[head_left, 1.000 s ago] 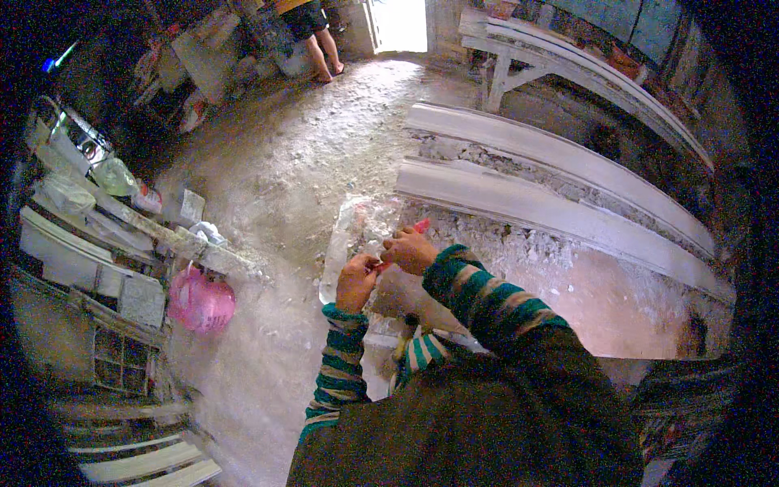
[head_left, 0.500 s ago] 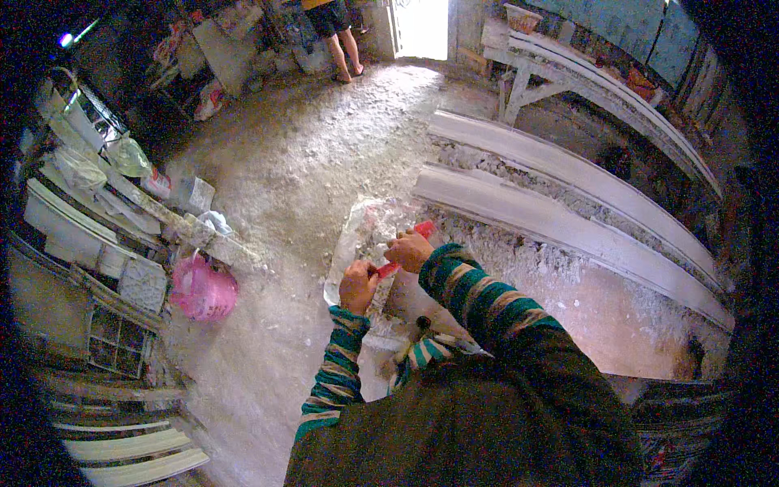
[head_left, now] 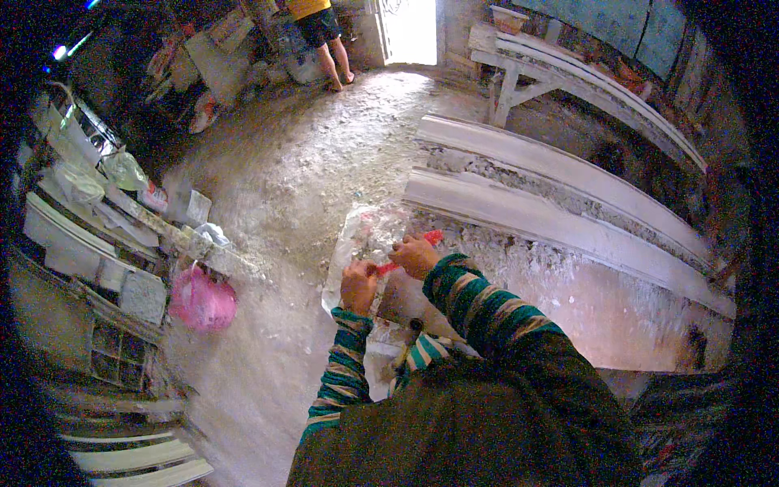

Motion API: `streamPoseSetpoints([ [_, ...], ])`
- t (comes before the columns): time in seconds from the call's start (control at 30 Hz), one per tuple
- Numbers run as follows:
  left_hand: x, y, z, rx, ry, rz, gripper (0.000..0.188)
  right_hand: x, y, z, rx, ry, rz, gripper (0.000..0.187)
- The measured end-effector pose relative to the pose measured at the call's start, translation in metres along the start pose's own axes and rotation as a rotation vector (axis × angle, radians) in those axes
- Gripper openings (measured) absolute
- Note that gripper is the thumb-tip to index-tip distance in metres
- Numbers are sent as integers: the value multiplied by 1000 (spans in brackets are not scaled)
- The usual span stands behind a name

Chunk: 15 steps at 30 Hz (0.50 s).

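Both my hands are closed on a flat red strip-like tool (head_left: 387,269) in front of me. My left hand (head_left: 358,287) grips its lower left end with the fingers curled in. My right hand (head_left: 415,256) is wrapped over it further right, and a red end sticks out past the fingers. Whether this is one piece or two, I cannot tell. Beneath and just beyond the hands lies a pale sheet or sack (head_left: 333,276) with crumbly white material on it. A brown flat surface (head_left: 406,302) shows below my hands.
Long white moulded strips (head_left: 519,197) lie to the right beside a wet, plaster-smeared board (head_left: 604,312). A pink bucket (head_left: 203,300) stands left, near stacked white pieces (head_left: 142,296). A white-crusted bench (head_left: 584,77) is at the far right. A person (head_left: 324,40) stands near the bright doorway.
My view has shifted slightly, so the surroundings sit a little lower and further left. My hands keep their grip on the red tool, and the right one has moved slightly away from the left.
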State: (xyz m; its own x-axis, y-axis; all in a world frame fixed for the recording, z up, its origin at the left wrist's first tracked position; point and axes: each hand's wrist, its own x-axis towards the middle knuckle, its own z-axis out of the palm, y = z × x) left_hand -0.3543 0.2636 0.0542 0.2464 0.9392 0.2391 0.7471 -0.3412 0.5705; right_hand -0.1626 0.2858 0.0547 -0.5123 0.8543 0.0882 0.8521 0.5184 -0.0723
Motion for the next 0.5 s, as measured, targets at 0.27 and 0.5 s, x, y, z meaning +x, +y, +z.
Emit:
streamPoseSetpoints([
  [0.27, -8, 78, -40, -321, 111, 91, 28, -131, -7, -89, 539, 133, 531, 33],
  [0.5, -60, 173, 15, -647, -425, 238, 25, -320, -12, -87, 644, 247, 1127, 51],
])
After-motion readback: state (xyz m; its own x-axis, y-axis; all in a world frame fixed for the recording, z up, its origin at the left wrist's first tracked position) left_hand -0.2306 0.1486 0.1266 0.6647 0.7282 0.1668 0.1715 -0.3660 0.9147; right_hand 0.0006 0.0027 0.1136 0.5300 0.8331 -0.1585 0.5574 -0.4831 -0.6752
